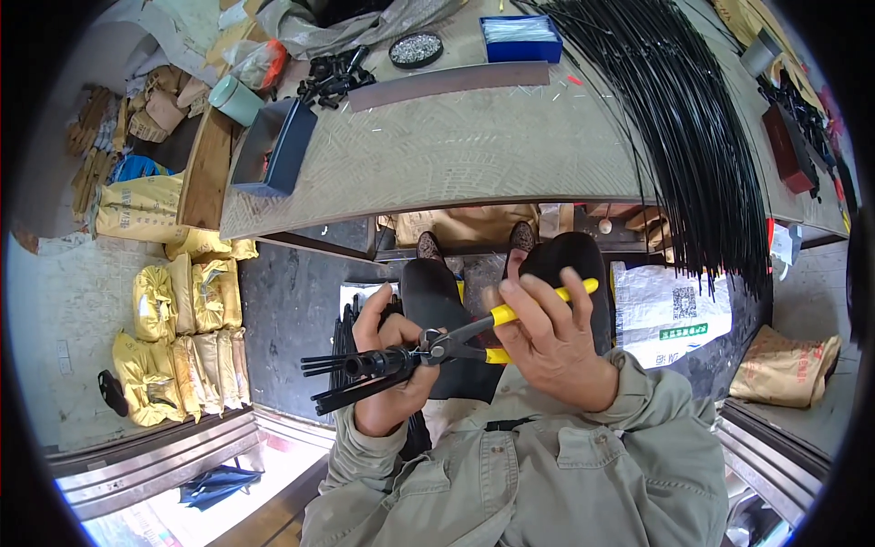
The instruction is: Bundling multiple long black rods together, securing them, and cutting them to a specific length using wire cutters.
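Note:
My left hand (387,407) is closed around a bundle of thin black rods (351,397) that fan out from a round black hub (366,365). Its index finger points upward. In my right hand (561,351) are pliers (469,330) with yellow handles, which are spread apart. The dark metal head of the pliers meets the bundle just right of the hub, close to my left fingers. Whether the jaws bite on anything is too small to tell. Both hands are above my lap.
Ahead stands a workbench (437,159) with a large heap of long black rods (679,118) hanging over its edge. It also bears a blue box of pale thin pieces (521,38), a round dish (416,50) and a blue-grey bin (273,150). Yellow sacks (155,301) stand at left.

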`<state>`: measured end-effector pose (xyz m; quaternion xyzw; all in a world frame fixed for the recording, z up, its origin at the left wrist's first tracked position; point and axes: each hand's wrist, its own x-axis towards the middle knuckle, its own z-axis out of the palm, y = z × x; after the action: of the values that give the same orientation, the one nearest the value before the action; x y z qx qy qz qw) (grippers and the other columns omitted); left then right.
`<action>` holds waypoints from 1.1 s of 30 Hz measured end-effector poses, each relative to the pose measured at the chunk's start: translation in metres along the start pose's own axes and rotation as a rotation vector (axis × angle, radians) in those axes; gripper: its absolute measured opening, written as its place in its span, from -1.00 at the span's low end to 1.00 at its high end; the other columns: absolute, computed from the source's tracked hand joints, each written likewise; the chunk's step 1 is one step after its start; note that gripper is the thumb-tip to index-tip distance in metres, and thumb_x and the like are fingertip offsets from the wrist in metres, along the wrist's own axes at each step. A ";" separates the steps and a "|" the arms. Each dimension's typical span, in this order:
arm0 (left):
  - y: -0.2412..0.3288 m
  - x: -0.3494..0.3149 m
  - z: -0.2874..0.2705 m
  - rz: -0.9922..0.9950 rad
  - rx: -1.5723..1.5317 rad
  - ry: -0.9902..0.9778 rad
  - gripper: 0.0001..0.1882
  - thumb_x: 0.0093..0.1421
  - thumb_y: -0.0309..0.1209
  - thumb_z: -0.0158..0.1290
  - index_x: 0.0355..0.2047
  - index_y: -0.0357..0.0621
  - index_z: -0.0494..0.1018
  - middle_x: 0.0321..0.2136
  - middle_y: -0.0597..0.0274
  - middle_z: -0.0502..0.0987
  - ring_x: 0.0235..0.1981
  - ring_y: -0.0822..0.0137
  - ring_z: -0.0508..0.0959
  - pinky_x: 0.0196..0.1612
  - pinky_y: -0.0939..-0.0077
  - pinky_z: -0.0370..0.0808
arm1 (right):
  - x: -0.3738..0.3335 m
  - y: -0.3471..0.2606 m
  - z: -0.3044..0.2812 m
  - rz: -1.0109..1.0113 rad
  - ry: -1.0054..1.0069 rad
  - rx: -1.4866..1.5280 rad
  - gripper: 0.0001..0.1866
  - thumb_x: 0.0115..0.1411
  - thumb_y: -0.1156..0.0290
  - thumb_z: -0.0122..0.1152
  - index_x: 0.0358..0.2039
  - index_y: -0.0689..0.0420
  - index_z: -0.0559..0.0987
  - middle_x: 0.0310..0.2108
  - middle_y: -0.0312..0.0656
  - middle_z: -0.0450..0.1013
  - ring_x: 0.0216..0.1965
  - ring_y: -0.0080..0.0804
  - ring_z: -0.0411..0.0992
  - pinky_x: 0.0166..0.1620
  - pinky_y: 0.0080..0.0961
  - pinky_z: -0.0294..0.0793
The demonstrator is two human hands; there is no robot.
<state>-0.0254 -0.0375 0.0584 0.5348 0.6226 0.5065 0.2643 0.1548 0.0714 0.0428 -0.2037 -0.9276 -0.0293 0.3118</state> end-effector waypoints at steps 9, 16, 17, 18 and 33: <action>-0.004 0.023 -0.018 0.319 -0.344 -0.632 -0.29 -0.18 -0.27 0.34 -0.06 -0.38 0.32 -0.39 0.09 0.49 -0.38 0.26 0.50 -0.26 0.42 0.42 | 0.040 0.062 -0.050 0.159 -1.418 1.376 -0.61 0.05 0.38 0.17 -0.07 0.06 0.39 -0.25 -0.20 0.35 -0.41 -0.35 0.42 -0.44 -0.51 0.37; -0.024 -0.007 0.001 0.126 -0.462 -0.259 -0.33 -0.24 -0.18 0.33 -0.13 -0.30 0.42 -0.34 0.05 0.53 -0.46 0.22 0.51 -0.36 0.44 0.43 | 0.022 0.041 -0.051 -0.139 -0.730 0.820 -0.49 0.15 0.16 0.12 0.04 0.11 0.26 -0.21 -0.13 0.37 -0.44 -0.41 0.44 -0.41 -0.49 0.41; -0.023 -0.007 0.003 0.121 -0.471 -0.183 -0.31 -0.24 -0.16 0.32 -0.12 -0.30 0.42 -0.33 0.04 0.53 -0.45 0.20 0.52 -0.36 0.43 0.43 | 0.023 0.036 -0.055 -0.320 -0.411 0.340 -0.47 0.16 0.12 0.11 0.05 0.12 0.24 -0.21 -0.12 0.37 -0.42 -0.41 0.45 -0.39 -0.47 0.42; -0.023 -0.006 0.001 0.126 -0.470 -0.188 -0.31 -0.24 -0.16 0.32 -0.12 -0.30 0.42 -0.33 0.04 0.53 -0.45 0.20 0.52 -0.36 0.43 0.43 | 0.027 0.040 -0.054 -0.318 -0.407 0.336 -0.47 0.16 0.12 0.11 0.05 0.12 0.24 -0.21 -0.12 0.37 -0.42 -0.41 0.45 -0.39 -0.47 0.42; -0.021 -0.011 -0.004 -0.091 -0.411 -0.064 -0.35 -0.14 -0.14 0.29 -0.10 -0.26 0.38 -0.24 0.19 0.43 -0.28 0.39 0.43 -0.17 0.54 0.34 | 0.040 0.046 -0.041 -0.253 -0.431 0.249 -0.66 -0.10 0.36 0.16 -0.25 0.15 0.50 -0.11 -0.08 0.30 -0.18 -0.23 0.36 -0.01 -0.17 0.29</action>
<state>-0.0336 -0.0474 0.0385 0.4566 0.5211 0.5932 0.4100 0.1677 0.1199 0.0962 -0.0481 -0.9870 0.0905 0.1236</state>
